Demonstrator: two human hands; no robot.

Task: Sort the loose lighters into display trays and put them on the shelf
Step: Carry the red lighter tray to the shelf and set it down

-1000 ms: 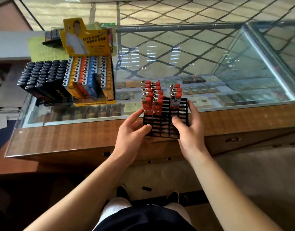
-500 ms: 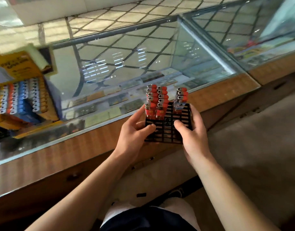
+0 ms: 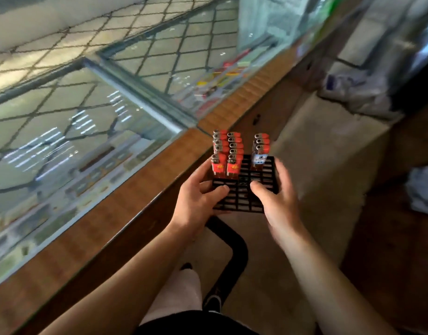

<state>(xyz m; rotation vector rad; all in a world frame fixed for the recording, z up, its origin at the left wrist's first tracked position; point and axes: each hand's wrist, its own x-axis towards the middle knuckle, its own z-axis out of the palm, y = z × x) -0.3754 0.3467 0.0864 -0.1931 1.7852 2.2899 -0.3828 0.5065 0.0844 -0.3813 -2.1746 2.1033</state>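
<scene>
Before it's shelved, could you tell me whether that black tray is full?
Partly full: red lighters fill only the far slots of the tray; near slots are empty.

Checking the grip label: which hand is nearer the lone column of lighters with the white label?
Right. The right hand grips the black tray directly below that column; the left hand grips the far side, under the red columns.

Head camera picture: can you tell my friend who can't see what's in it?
Two bare hands, left hand and right hand, grip a black grid tray partly filled with upright red lighters. The tray is held in the air beside a wood-edged glass display counter; the person's legs and the floor show below.
</scene>
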